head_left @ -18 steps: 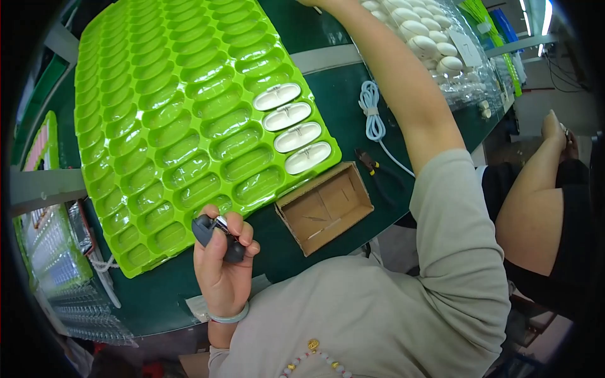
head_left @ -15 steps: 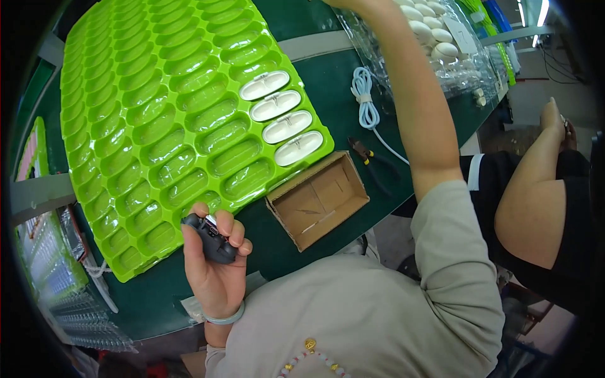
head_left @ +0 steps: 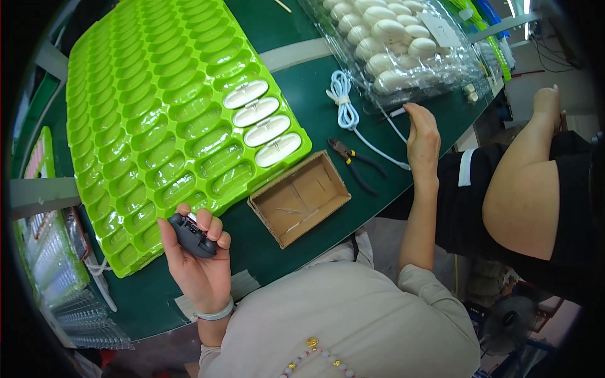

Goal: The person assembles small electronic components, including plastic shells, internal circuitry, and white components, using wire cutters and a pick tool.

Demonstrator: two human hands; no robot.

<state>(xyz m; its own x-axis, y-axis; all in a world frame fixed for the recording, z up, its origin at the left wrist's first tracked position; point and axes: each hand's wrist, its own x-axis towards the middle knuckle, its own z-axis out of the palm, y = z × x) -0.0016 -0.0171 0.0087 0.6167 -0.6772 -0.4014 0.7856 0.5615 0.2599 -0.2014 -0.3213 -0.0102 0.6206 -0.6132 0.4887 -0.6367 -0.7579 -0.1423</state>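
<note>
The left hand (head_left: 200, 264) is closed around a small black device (head_left: 192, 235), held just over the near edge of a green moulded tray (head_left: 126, 94). Beyond and to the right of that hand, four white oval shells (head_left: 259, 123) fill one row of pockets; nearly all other pockets are unfilled, so most of the filling appears undone. An open cardboard box (head_left: 299, 198) and cutters (head_left: 353, 160) lie between the hands. The right hand (head_left: 423, 135) is open and holds nothing, just below clear trays of white shells (head_left: 391, 38).

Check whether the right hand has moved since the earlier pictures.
Yes. The right hand has drawn back from over the clear tray of white shells toward the person, now open and empty beside the white cable.
</note>
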